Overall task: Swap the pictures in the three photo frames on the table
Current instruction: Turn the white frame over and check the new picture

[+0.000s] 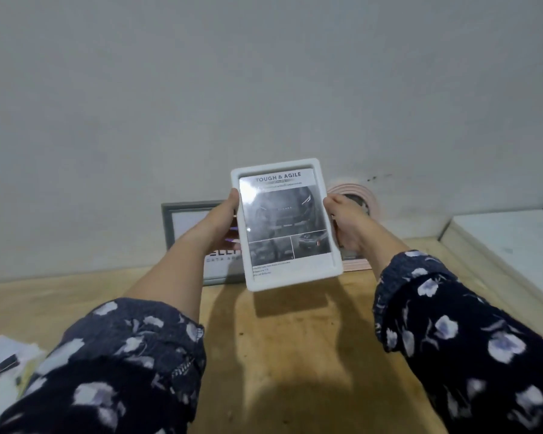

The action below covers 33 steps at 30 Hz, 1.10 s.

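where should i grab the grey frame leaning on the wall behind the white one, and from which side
Probably by its top edge, coming from above and the left. The grey frame stands upright against the wall, so its top rim is exposed, while the left hand and the held white frame cover its right part. A pinch front-to-back over the rim should fit.

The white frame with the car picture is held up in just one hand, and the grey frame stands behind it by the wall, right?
Not quite. The head view shows the white frame held up by both hands: the left hand grips its left edge and the right hand its right edge. The rest holds: the grey frame stands behind it by the wall.
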Each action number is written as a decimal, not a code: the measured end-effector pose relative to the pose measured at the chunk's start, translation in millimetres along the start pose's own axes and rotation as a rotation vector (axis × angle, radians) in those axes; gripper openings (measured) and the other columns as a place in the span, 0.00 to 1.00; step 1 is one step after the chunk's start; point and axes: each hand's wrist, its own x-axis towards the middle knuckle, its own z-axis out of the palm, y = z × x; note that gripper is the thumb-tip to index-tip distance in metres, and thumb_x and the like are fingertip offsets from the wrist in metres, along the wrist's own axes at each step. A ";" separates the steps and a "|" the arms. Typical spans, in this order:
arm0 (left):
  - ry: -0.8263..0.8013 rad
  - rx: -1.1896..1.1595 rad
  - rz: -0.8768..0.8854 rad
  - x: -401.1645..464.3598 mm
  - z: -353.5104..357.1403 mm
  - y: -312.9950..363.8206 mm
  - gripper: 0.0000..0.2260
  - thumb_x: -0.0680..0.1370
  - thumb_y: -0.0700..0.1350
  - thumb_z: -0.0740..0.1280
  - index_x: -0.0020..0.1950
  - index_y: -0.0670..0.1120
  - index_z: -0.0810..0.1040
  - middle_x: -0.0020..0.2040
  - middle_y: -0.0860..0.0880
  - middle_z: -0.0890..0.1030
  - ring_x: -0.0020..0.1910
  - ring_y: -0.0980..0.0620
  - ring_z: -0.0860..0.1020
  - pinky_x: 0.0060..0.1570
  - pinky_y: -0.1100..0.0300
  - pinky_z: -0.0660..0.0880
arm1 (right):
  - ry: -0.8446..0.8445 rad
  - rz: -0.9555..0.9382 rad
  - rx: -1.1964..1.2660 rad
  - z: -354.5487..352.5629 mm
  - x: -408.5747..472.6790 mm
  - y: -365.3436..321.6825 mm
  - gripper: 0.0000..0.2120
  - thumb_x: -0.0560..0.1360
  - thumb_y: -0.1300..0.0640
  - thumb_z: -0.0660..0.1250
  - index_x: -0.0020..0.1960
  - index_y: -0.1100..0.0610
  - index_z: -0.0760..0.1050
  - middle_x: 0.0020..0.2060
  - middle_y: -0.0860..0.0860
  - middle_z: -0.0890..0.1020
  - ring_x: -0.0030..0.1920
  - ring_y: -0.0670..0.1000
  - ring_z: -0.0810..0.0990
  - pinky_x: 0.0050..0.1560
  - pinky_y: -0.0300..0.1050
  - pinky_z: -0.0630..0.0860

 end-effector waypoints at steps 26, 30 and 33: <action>-0.406 -0.341 -0.225 136.7 386.3 48.9 0.47 0.70 0.77 0.43 0.58 0.40 0.81 0.53 0.39 0.83 0.59 0.38 0.78 0.60 0.44 0.73 | 0.334 0.007 0.105 -370.0 51.6 72.2 0.11 0.82 0.57 0.53 0.61 0.50 0.70 0.48 0.53 0.81 0.44 0.53 0.80 0.43 0.48 0.78; -0.347 -0.333 -0.195 159.1 417.3 44.2 0.46 0.71 0.76 0.40 0.50 0.42 0.82 0.50 0.41 0.83 0.51 0.42 0.80 0.58 0.44 0.71 | 0.358 0.048 0.121 -389.5 70.1 98.4 0.13 0.82 0.58 0.52 0.62 0.50 0.70 0.49 0.53 0.81 0.46 0.52 0.80 0.49 0.51 0.77; -0.315 -0.285 -0.181 175.9 431.7 31.6 0.46 0.70 0.77 0.39 0.52 0.44 0.82 0.50 0.39 0.84 0.56 0.39 0.79 0.65 0.42 0.69 | 0.350 0.062 0.147 -397.4 79.9 112.5 0.12 0.81 0.58 0.52 0.57 0.47 0.71 0.51 0.55 0.81 0.48 0.54 0.81 0.48 0.51 0.79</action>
